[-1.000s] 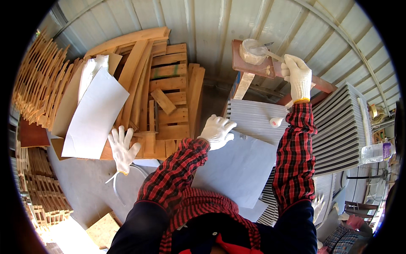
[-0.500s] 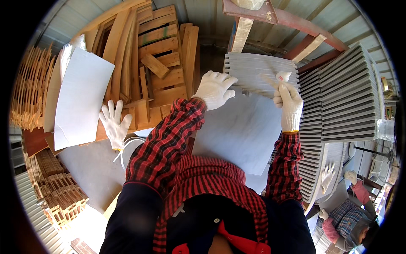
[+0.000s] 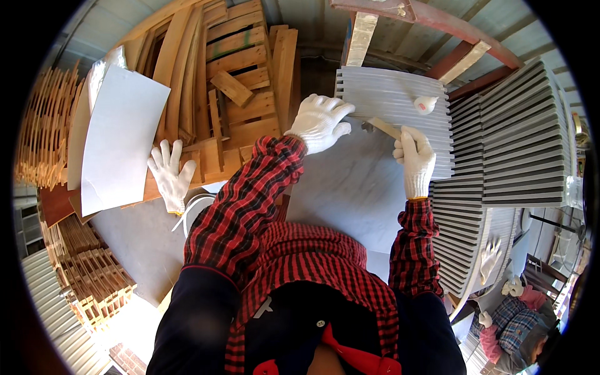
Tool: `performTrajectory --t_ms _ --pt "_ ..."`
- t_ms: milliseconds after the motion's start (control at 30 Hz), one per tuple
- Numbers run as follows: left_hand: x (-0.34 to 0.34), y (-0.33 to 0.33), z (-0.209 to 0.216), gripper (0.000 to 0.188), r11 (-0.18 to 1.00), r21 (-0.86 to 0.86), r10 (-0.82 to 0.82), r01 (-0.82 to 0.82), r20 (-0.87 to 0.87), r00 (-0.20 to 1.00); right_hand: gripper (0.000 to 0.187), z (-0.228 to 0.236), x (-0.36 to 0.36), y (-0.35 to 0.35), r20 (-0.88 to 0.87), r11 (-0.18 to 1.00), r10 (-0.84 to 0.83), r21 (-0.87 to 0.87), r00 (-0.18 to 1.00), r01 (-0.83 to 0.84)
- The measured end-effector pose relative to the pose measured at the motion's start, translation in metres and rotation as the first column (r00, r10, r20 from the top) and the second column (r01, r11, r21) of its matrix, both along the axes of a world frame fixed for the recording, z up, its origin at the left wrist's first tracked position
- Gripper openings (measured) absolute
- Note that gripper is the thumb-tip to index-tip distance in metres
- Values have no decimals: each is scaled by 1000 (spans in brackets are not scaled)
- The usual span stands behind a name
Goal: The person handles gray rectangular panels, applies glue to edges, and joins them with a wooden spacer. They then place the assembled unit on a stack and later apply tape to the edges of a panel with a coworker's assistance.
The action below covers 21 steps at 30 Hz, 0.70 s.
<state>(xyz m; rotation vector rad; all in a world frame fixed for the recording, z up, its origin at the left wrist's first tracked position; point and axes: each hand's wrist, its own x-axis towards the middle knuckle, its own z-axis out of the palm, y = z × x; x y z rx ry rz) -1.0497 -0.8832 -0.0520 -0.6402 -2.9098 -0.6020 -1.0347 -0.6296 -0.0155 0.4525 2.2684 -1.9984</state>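
Observation:
A grey, marble-patterned sheet lies in front of me, its far edge against a stack of ribbed grey pieces. At the sheet's far left corner my left hand rests in a white knit glove, palm down with fingers spread. My right hand, gloved too, pinches a flat tan strip like a thin scraper. The strip's dark tip reaches the sheet's far edge, where a small dark patch shows. Just beyond my right hand, a small white squat bottle sits on the ribbed stack.
Wooden pallets and boards fill the far left, with a white panel leaning there. A loose glove lies left; another glove hangs right. Tall grey stacks rise on the right. A co-worker is at lower right.
My right hand has drawn back toward me and left, away from the white bottle, bringing the tan strip's tip to the sheet's far edge. My left hand stays at the corner.

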Motion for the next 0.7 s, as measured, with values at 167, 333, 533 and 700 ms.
performTrajectory --t_ms 167,333,533,700 --pt "-1 0 1 44 1000 -10 1 -1 15 1000 22 -1 2 -2 -27 999 -20 48 999 21" --pt "-1 0 0 44 1000 -20 -1 1 17 1000 23 -4 5 -1 -46 999 -21 28 999 23" --pt "-1 0 0 45 1000 -20 0 1 18 1000 23 -5 5 -3 -32 997 -44 55 999 45" --pt "-1 0 1 45 1000 -22 3 -2 35 999 24 -4 6 -4 -46 1000 -5 16 999 6"
